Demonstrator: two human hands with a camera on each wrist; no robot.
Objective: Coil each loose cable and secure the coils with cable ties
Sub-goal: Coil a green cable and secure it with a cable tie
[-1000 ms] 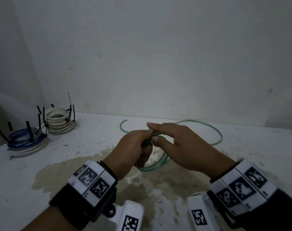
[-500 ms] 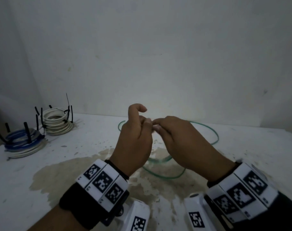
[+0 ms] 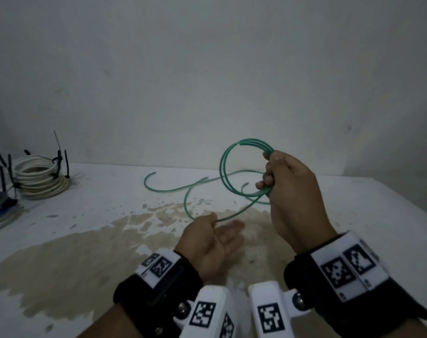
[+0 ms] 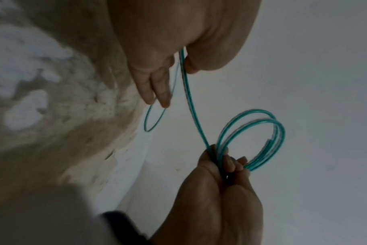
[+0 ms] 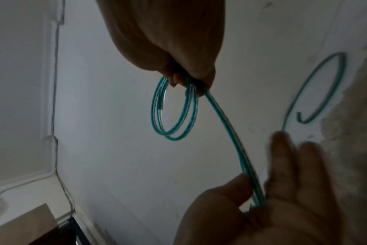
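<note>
We now hold the green cable [image 3: 223,172] in two places. The right hand [image 3: 289,189] has risen from the tabletop [image 3: 354,215] and its grip closes round a small coil standing above it. Half a second ago both hands met at one point; now the left hand [image 3: 213,236], below that grip, pinches the free run between thumb and fingers. The tail lies beyond, uncoiled.

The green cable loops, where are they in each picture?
Head: the green cable loops sit right of centre, gripped by the right hand.
Left wrist: the loops are at lower right, above that hand.
Right wrist: the loops hang at centre, below that hand.
Shared landmark: the cable strand running to the left hand.
</note>
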